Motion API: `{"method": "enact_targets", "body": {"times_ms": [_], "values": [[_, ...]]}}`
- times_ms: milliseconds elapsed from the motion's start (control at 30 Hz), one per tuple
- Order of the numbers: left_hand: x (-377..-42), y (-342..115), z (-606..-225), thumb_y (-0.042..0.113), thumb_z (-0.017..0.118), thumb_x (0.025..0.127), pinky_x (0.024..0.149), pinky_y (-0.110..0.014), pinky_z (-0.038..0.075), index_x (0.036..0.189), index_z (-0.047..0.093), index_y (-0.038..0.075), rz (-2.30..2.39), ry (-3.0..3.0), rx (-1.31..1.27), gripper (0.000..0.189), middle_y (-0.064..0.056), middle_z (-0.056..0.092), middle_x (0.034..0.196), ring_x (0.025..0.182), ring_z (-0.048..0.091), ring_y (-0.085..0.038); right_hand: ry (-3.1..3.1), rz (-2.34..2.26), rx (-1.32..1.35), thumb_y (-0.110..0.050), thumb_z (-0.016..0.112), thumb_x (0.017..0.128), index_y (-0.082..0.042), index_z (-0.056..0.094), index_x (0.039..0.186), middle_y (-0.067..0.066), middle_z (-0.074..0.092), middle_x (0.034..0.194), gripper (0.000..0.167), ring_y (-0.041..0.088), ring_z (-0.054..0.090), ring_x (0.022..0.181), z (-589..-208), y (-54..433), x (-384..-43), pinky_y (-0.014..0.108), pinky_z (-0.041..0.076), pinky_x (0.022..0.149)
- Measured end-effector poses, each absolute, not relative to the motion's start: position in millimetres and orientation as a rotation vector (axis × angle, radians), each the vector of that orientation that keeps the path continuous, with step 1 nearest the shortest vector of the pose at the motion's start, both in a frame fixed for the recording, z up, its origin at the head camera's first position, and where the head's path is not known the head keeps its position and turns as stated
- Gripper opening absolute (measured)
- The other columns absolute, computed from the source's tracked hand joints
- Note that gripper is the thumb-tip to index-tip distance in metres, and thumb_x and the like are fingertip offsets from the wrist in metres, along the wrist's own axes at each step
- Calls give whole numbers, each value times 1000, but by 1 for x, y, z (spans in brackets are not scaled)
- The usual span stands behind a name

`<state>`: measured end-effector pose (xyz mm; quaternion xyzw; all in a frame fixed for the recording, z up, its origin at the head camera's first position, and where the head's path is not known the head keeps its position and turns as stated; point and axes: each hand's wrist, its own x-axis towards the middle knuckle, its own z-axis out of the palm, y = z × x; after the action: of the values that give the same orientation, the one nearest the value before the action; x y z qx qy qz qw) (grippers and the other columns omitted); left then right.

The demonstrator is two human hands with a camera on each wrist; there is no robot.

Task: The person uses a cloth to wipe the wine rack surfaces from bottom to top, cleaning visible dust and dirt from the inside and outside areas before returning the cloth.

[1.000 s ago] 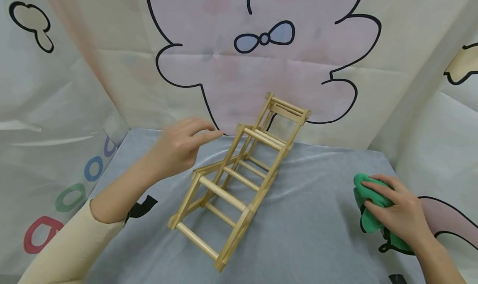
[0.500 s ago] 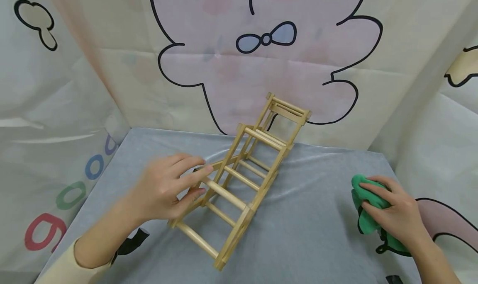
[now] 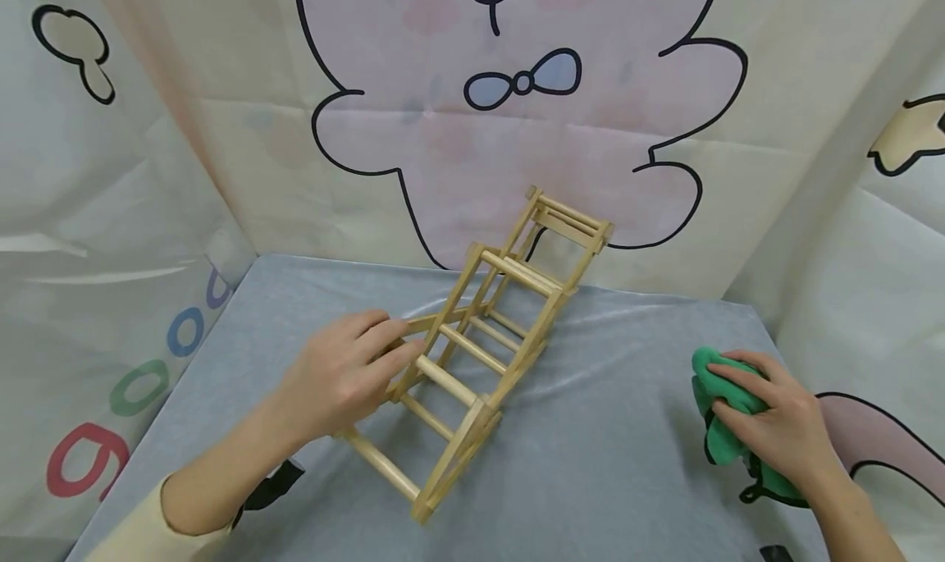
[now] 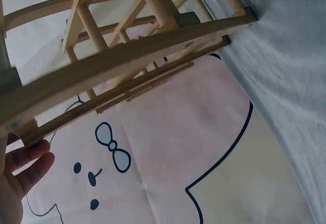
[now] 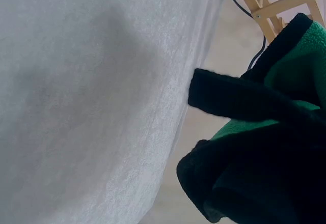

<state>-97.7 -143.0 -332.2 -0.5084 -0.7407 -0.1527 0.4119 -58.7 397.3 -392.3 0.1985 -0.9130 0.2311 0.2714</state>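
A slatted wooden rack point(image 3: 446, 381), shaped like a stepped ladder, stands on the blue-grey tabletop in the middle of the head view. My left hand point(image 3: 343, 377) grips its near left side, and the fingers cover that corner. In the left wrist view, the fingertips point(image 4: 38, 170) curl around a wooden end piece beneath the long side rail point(image 4: 127, 56). Over at the right, my right hand point(image 3: 786, 422) holds a bunched green cloth point(image 3: 727, 445) with black edging and a hanging loop. The cloth's dark strap point(image 5: 234, 96) sticks out in the right wrist view.
Behind the table hangs a printed fabric backdrop point(image 3: 435, 135) with a cartoon animal, and fabric walls close both sides. The rack's far end stands near the backdrop. Black strips point(image 3: 275, 486) lie at the left and at the front right edge.
My left hand came down toward me and took hold of the rack's near left side. The rack's near end has shifted slightly. The right hand and green cloth have barely moved.
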Motion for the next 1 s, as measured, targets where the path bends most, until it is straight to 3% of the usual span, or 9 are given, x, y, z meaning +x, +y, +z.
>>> {"method": "enact_targets", "body": {"times_ms": [100, 233, 367, 500, 600, 1000], "values": [[-106, -150, -328, -8, 49, 96, 69, -41, 62, 107, 74, 2, -402, -1922, -1290, 30, -15, 70, 99, 85, 66, -33, -2457, 616, 533, 14, 85, 55, -3, 81, 111, -9, 61, 131, 58, -15, 47, 115, -391, 398, -59, 1, 39, 79], [-120, -160, -322, -7, 52, 96, 69, -44, 62, 104, 71, 2, -403, -1931, -1261, 23, -17, 70, 101, 86, 66, -34, -2458, 622, 533, 14, 85, 56, -3, 81, 111, -9, 60, 131, 57, -14, 47, 116, -391, 397, -60, 1, 38, 81], [-131, -167, -317, -11, 63, 92, 65, -46, 62, 99, 68, 1, -380, -1931, -1190, 16, -18, 69, 100, 83, 67, -35, -2461, 632, 525, 14, 84, 57, -4, 81, 111, -6, 62, 130, 57, -14, 46, 116, -391, 396, -61, 0, 38, 81], [-141, -175, -317, -16, 78, 80, 63, -45, 62, 101, 72, 2, -400, -2002, -1124, 28, -17, 68, 103, 84, 66, -34, -2454, 635, 534, 15, 84, 57, -3, 81, 111, -6, 62, 130, 57, -13, 47, 117, -391, 396, -62, 0, 38, 82], [-149, -181, -319, -14, 84, 77, 63, -45, 61, 102, 75, 3, -421, -2063, -1071, 32, -17, 68, 105, 85, 66, -35, -2449, 637, 546, 15, 84, 57, -2, 80, 110, -6, 61, 129, 56, -12, 47, 117, -391, 395, -63, 0, 37, 84], [-173, -193, -329, -13, 78, 84, 64, -44, 62, 105, 79, 1, -508, -2098, -982, 25, -22, 70, 111, 86, 68, -36, -2460, 638, 529, 14, 83, 57, -2, 80, 110, -3, 63, 128, 55, -13, 46, 118, -391, 392, -62, 0, 36, 84]]}}
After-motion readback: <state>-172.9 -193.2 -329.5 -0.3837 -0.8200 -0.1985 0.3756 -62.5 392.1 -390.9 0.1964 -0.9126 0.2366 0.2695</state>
